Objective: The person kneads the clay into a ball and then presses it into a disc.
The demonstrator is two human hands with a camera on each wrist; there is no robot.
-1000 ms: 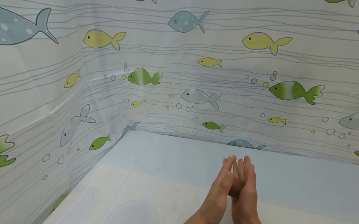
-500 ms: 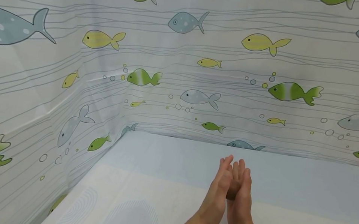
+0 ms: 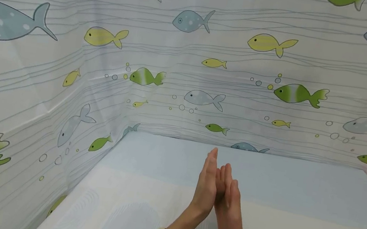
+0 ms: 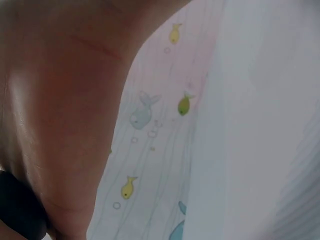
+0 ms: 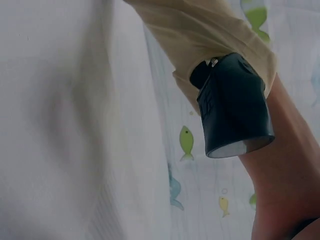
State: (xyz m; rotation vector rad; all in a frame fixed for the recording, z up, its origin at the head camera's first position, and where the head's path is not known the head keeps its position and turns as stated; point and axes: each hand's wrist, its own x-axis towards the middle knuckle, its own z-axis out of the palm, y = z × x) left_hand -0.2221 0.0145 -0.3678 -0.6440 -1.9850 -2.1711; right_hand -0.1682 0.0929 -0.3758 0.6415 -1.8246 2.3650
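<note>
My left hand (image 3: pixel 206 183) and right hand (image 3: pixel 229 209) are raised palm to palm over the bed-like surface, fingers straight and pointing away from me. The left fingertips reach higher than the right ones. Toward the wrists the palms meet or nearly meet; how firmly they touch cannot be told. Between them shows only a shadowed patch of palm and fingers, and no object can be made out. In the left wrist view, bare skin of the left hand (image 4: pixel 75 110) fills the left side. The right wrist view catches the left forearm (image 5: pixel 285 150), not the fingers.
A pale blue and white sheet (image 3: pixel 169 167) with faint oval patterns covers the flat surface. Fish-printed curtains (image 3: pixel 183 64) stand behind it and along its left. On the left wrist sit a beige sleeve (image 5: pixel 200 35) and a dark cup-shaped device (image 5: pixel 232 110).
Both hands have moved left. The left hand has slid farther forward past the right, and the opening between the palms has narrowed. The view has shifted slightly.
</note>
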